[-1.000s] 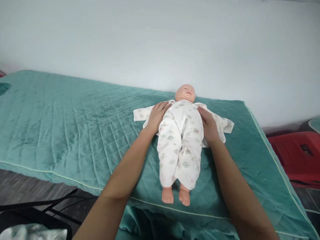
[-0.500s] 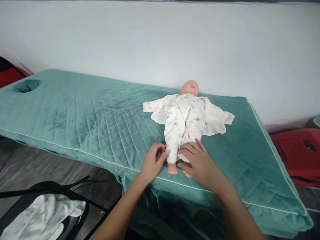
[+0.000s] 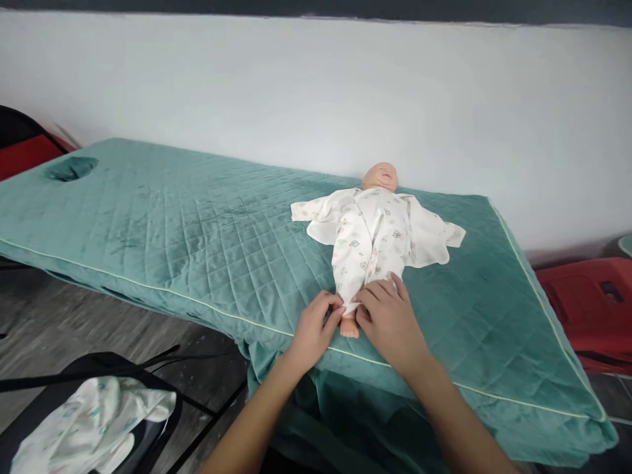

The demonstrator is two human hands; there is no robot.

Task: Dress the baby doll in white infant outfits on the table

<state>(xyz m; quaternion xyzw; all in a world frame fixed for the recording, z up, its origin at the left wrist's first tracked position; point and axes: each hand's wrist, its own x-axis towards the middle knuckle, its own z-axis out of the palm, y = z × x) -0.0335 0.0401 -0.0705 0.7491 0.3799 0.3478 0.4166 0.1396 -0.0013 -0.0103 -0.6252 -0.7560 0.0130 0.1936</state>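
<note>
A baby doll lies on its back on the green quilted bed, head toward the wall. It has on a white printed baby outfit with wrap-style front and legs; the sleeves spread flat to both sides. My left hand pinches the left-side trouser cuff at its outer edge. On the inner edge of that same cuff, my right hand is closed with thumb and fingertips together. One bare foot shows below the cuff, between my hands. The doll's other foot is hidden behind my right hand.
The quilted bed cover has a face hole at the far left. A white wall runs behind. Printed cloth lies on a black chair at lower left. Red seats stand at the right.
My right hand has shifted left from the right-side leg to the left-side cuff, and now covers the other foot. My left hand stays at that cuff. The view has tilted up slightly.
</note>
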